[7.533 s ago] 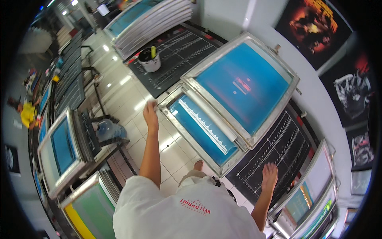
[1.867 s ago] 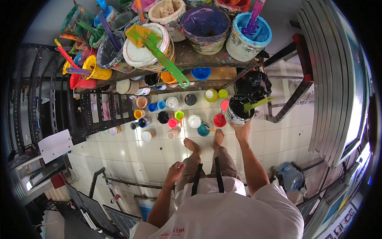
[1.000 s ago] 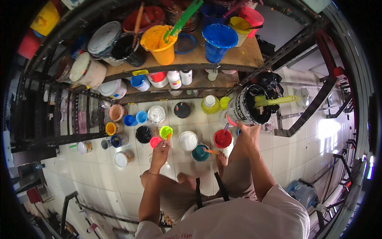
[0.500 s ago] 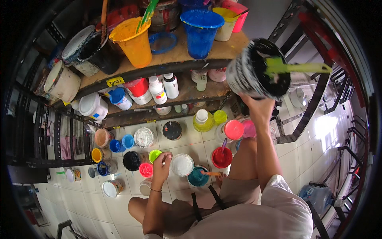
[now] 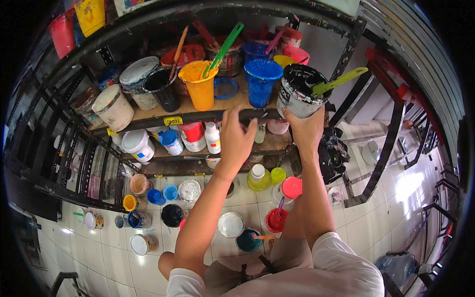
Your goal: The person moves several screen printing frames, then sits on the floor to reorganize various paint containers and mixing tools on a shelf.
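At the right end of the upper shelf [image 5: 185, 111], my right hand [image 5: 308, 126] grips a white-walled paint tub [image 5: 294, 99] from below and the near side. The tub stands nearly upright, smeared with black paint inside and round its rim. A lime-green spatula [image 5: 341, 81] leans out of it to the right. My left hand [image 5: 236, 136] is raised in front of the shelf edge, fingers apart and holding nothing. Just beyond it stand a blue bucket [image 5: 263, 84] and an orange-yellow bucket [image 5: 198, 89] with a green spatula [image 5: 225, 47] in it.
A black bucket [image 5: 162, 89] and a stained white tub [image 5: 114, 106] occupy the shelf's left part. Bottles and tubs fill the shelf below. Several open paint pots, including a red one [image 5: 276, 219] and a teal one [image 5: 249, 240], stand on the tiled floor around my legs.
The black-paint tub has swung from a tilted position to nearly upright at the shelf's right end. My left hand has risen from above the floor pots to the shelf edge.
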